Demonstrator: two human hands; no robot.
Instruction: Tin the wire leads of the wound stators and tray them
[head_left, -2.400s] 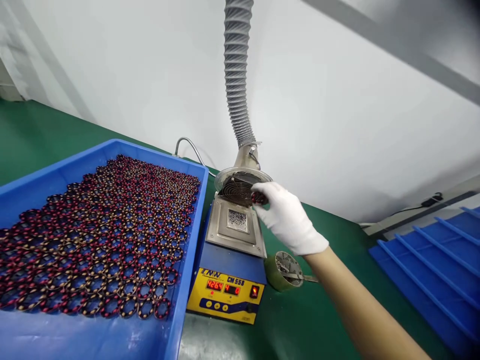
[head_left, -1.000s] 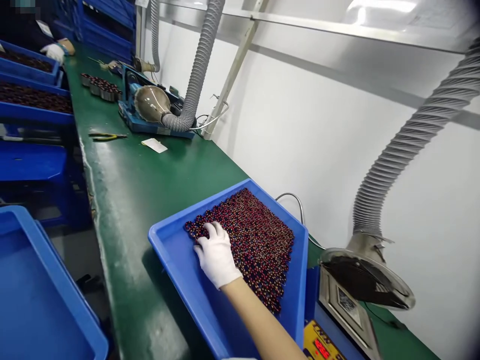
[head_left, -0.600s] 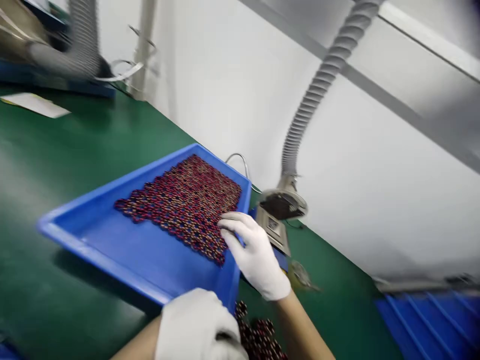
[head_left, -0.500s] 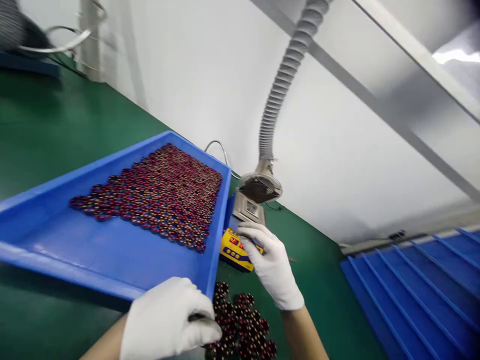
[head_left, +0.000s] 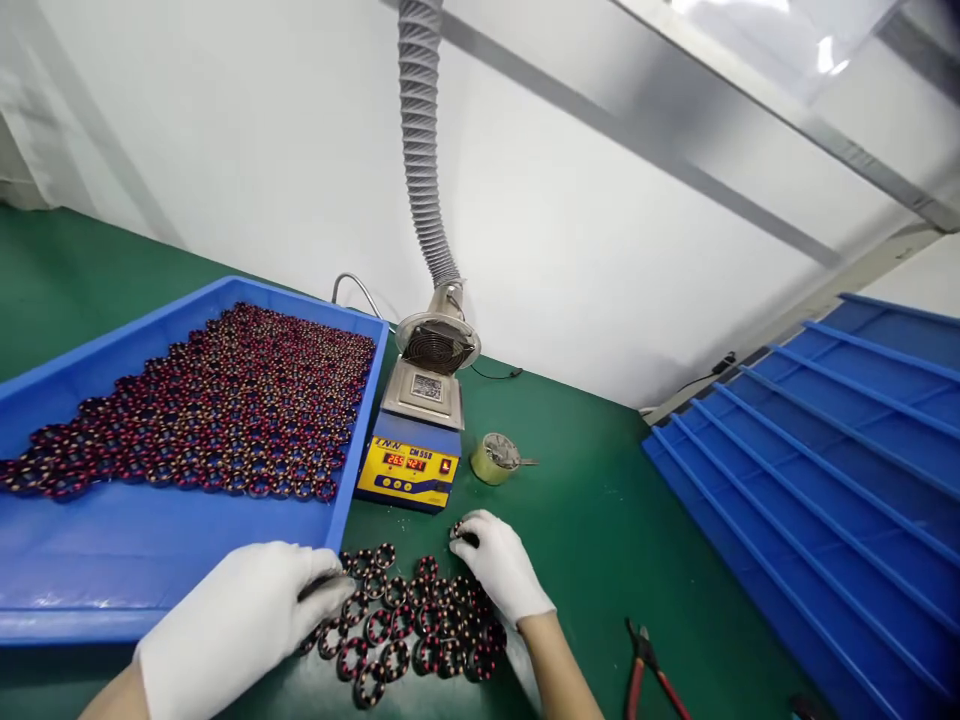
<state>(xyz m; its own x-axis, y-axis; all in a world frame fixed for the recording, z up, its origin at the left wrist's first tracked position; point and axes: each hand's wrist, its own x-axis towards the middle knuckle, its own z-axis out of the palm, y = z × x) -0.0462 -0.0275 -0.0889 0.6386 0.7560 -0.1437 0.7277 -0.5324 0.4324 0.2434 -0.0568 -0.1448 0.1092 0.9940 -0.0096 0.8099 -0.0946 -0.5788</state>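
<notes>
My right hand (head_left: 495, 562), in a white glove, pinches a small ring coil (head_left: 455, 530) between thumb and fingertips, above the green table in front of the yellow-fronted solder pot (head_left: 405, 475). My left hand (head_left: 244, 620), gloved too, has its fingers curled together at the left edge of a loose pile of ring coils (head_left: 397, 625). What its fingertips hold, if anything, is hidden. The coils are dark rings with red and copper-coloured windings. Many more lie in close rows in a blue tray (head_left: 202, 520) at the left.
A fume hose (head_left: 421, 150) hangs over the solder pot, its round hood close above. Right of the pot stands a small round tin (head_left: 495, 460) with grey contents. Red-handled cutters (head_left: 641, 665) lie at the front right. A ribbed blue panel (head_left: 825, 470) fills the right side.
The view has swung right. My right hand has drawn back from the solder pot's front toward the pile. My left hand remains beside the pile.
</notes>
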